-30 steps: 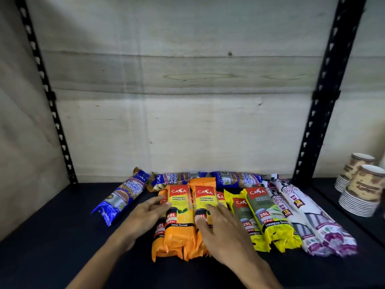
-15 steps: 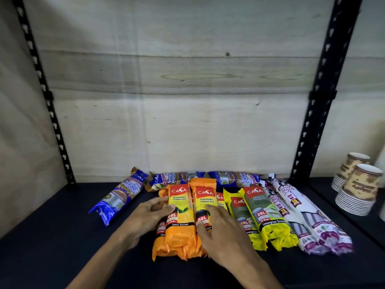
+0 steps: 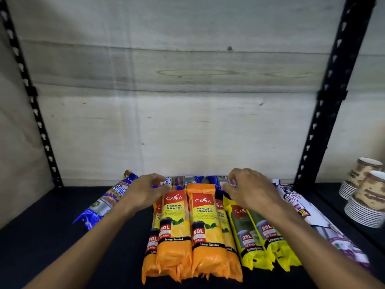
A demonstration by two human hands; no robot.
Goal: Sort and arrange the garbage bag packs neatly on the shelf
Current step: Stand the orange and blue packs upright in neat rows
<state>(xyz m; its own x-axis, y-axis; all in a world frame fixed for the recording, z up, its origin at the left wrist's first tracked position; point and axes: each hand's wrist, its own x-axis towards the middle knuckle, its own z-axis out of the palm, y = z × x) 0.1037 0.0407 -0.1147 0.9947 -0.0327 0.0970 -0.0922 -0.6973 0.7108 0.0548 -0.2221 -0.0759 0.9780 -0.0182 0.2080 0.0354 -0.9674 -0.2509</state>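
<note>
Head view shows both hands reaching past the orange packs (image 3: pixel 188 230), which lie side by side in the middle of the dark shelf (image 3: pixel 41 243), to the blue packs (image 3: pixel 183 181) lying crosswise just behind them by the back wall. To the left of the orange packs the left hand (image 3: pixel 145 191) has its fingers curled at the end of one blue pack, and it looks like a pinch. Behind the orange packs and a bit to the right, the right hand (image 3: pixel 249 189) curls its fingers on another blue pack the same way. My guess is the blue packs get picked up next, so they can lie straight like the others. It would help to hold each one by its firm rolled middle, not the loose crinkly end, and to lift it over the orange packs so the row does not get bumped. All the packs are long soft tubes in shiny plastic that could slip. Right beside the orange packs are the yellow packs (image 3: pixel 264 240), and past those the white packs (image 3: pixel 312 217). One more blue pack (image 3: pixel 104 205) lies slanted to the left of the orange packs. Paper cups (image 3: pixel 366 195) are stacked far off to the right.
</note>
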